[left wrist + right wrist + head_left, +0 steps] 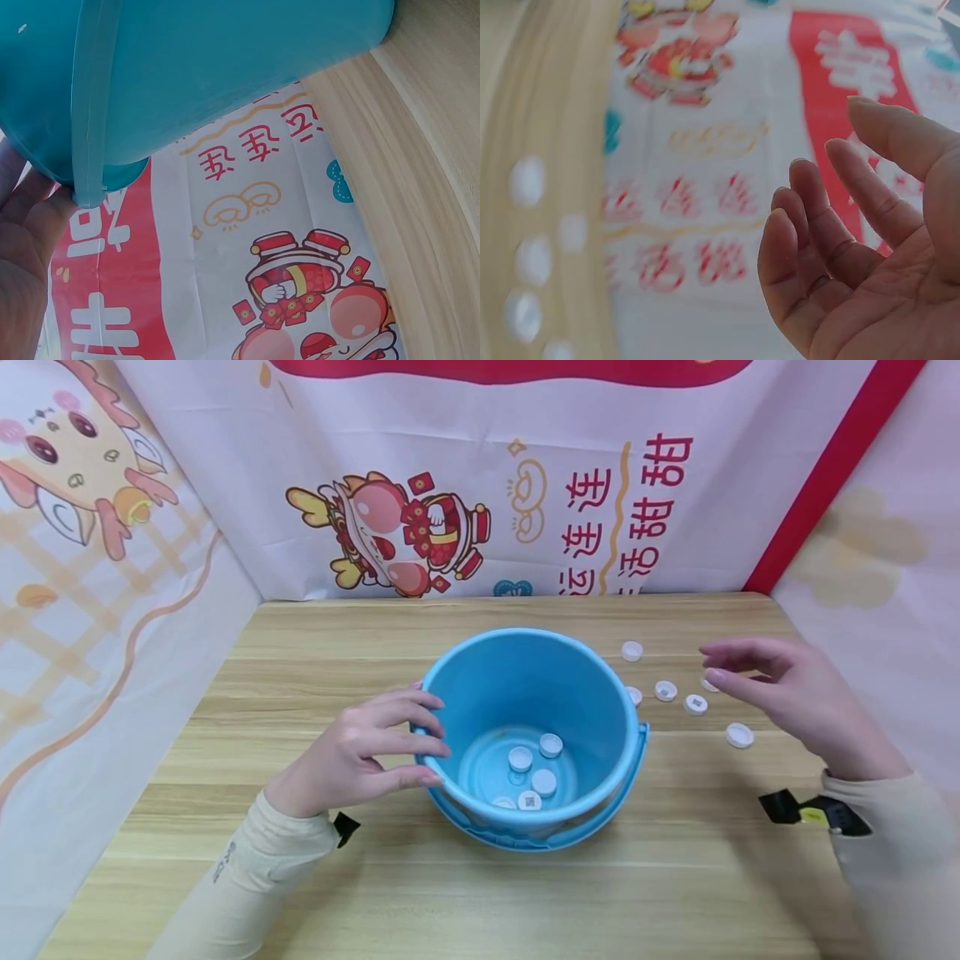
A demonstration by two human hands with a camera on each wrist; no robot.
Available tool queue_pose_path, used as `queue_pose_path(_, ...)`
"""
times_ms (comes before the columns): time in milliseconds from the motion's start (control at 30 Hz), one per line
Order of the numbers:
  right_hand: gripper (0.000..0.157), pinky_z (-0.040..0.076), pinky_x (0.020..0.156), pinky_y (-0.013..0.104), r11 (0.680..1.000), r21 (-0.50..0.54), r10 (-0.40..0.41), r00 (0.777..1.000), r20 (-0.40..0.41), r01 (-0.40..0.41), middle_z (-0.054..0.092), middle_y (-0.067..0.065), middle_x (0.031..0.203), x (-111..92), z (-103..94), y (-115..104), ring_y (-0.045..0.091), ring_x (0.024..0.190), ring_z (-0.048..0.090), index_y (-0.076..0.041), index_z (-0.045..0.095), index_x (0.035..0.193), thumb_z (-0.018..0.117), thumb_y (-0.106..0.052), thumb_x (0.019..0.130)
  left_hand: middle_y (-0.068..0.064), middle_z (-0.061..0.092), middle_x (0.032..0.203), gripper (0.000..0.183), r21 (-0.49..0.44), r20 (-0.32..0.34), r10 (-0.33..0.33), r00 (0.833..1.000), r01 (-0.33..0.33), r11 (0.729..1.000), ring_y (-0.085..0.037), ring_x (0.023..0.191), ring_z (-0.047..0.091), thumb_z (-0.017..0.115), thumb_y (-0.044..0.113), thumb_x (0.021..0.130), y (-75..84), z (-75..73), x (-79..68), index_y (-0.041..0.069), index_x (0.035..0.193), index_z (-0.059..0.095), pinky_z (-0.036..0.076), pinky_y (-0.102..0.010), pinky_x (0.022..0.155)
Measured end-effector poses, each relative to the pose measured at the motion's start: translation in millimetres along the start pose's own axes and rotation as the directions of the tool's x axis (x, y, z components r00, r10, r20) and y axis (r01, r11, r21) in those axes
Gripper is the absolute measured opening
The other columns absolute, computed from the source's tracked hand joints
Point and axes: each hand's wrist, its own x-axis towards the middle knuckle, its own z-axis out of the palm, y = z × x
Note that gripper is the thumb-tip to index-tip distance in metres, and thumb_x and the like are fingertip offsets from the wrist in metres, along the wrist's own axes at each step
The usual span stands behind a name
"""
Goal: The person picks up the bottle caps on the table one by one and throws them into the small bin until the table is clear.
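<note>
A light blue plastic bucket [525,668] stands upright on the table, its handle [517,841] lowered along the near side. Fingers of my left hand [367,752] lap over the left rim and grip it; in the left wrist view that hand [30,247] is at the bucket's [225,75] edge. Several white round caps, one a cap with a printed code [529,800], lie on the bucket floor. My right hand [795,693] hovers over the loose caps right of the bucket, fingers relaxed, thumb apart; its palm [877,292] holds nothing in the right wrist view.
Several white caps lie on the wooden table [337,893] right of the bucket, including a far cap [632,651] and a near cap [739,735]. One is partly hidden behind my right hand. Printed cloth [450,427] hangs at the back and both sides.
</note>
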Motion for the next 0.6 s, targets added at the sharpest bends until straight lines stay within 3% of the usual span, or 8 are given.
queue_pose_path(233, 0.041, 0.051, 0.068, 0.016, 0.993, -0.088, 0.077, 0.997, 0.024, -0.075, 0.07, -0.007, 0.107, -3, -10.4, 65, 0.006, 0.088, 0.063, -0.013, 0.067, 0.126, 0.073, -0.033, 0.091, -0.007, 0.069, 0.101, 0.028, -0.001, -0.002, -0.001, 1.0, 0.001, 1.0, -0.03, 0.113, 0.059, 0.073, 0.035, 0.09, -0.3, 0.1, 0.0, 0.009, 0.1, 0.077, 0.042, -0.047, 0.108)
queue_pose_path(433, 0.052, 0.051, 0.067, 0.017, 0.976, -0.191, 0.129, 0.984, 0.119, -0.105, 0.07, 0.009, 0.11, -7, -13.7, 121, -0.002, 0.087, 0.061, -0.008, 0.062, 0.131, 0.071, -0.039, 0.091, -0.005, 0.069, 0.103, 0.028, 0.0, 0.001, -0.013, 1.0, 0.013, 1.0, -0.03, 0.114, 0.059, 0.073, 0.035, 0.09, -0.3, 0.1, -0.7, 0.009, 0.101, 0.077, 0.041, -0.047, 0.108)
queue_pose_path(600, 0.059, 0.048, 0.07, 0.016, 0.958, -0.268, 0.151, 0.973, 0.173, -0.101, 0.068, 0.015, 0.115, -8, -10.1, 140, 0.01, 0.095, 0.064, -0.007, 0.061, 0.133, 0.071, -0.046, 0.09, -0.006, 0.069, 0.102, 0.028, -0.007, -0.01, 0.005, 1.0, -0.005, 1.0, -0.031, 0.113, 0.059, 0.073, 0.034, 0.09, -1.1, 1.0, -0.3, 0.008, 0.1, 0.077, 0.041, -0.048, 0.109)
